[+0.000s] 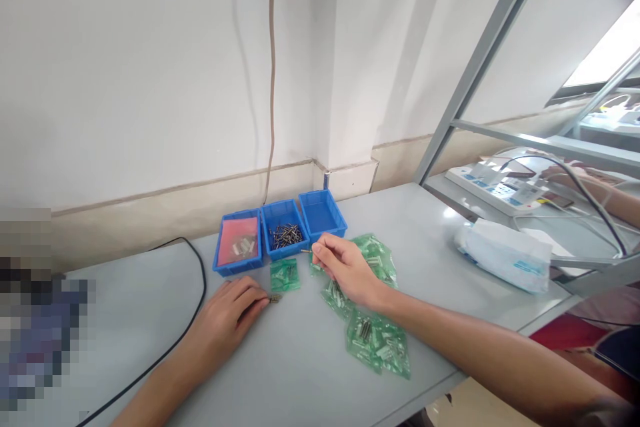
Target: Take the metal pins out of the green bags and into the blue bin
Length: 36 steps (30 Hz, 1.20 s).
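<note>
My right hand (350,272) pinches a small screw (306,251) between thumb and fingertips, just in front of the blue bins. My left hand (234,312) rests on the table with its fingers closed on a few small screws (275,298), whose ends show past the fingertips. Just beyond them lies a small green bag (285,275) with parts inside. The middle blue bin (279,253) contains many loose dark screws (287,236). Under and beside my right forearm are several filled green bags (379,341), partly hidden by my hand.
The left blue bin (226,269) contains a pink sheet (245,230) and a clear bag of parts. A right blue bin (327,235) stands beside the others. A black cable (193,313) crosses the table at left. Rightward are a white packet (505,257) and a metal frame (470,73).
</note>
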Motion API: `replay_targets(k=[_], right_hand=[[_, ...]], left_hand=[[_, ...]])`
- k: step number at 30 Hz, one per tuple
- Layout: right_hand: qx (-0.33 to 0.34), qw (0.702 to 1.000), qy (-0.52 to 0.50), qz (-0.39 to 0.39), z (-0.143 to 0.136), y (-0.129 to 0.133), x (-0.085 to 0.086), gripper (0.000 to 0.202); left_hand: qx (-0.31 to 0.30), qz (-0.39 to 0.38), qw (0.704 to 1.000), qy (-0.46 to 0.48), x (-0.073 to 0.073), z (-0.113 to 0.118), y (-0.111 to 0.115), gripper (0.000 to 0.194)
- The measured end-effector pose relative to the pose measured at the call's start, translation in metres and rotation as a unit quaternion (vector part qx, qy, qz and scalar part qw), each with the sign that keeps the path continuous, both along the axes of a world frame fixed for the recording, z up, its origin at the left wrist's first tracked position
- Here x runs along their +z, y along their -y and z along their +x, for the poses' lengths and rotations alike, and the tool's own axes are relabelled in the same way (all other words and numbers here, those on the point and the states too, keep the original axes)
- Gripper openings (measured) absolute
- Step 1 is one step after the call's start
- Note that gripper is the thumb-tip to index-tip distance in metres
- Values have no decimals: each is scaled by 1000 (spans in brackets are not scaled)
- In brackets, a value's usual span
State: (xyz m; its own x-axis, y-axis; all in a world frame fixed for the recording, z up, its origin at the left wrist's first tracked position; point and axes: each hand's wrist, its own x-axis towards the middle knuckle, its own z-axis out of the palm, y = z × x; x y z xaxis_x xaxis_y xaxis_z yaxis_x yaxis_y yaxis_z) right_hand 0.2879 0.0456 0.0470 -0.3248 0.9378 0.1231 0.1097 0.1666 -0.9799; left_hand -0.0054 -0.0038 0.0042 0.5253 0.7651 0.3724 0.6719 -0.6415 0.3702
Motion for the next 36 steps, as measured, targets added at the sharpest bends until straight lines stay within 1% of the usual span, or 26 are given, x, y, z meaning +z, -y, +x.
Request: replay_targets(k=[15, 25, 36], right_hand=[[0, 1000, -7, 19, 1, -1, 1, 47], [-1, 1000, -6, 24, 2, -2, -1, 47], [-2, 1000, -11, 24, 1, -2, -1, 47]], left_hand=[[-7, -6, 1000, 1, -3, -3, -1, 13], [-2, 6, 1000, 4, 1, 0, 0, 16], [-7, 15, 1000, 4, 0, 0, -1, 15]])
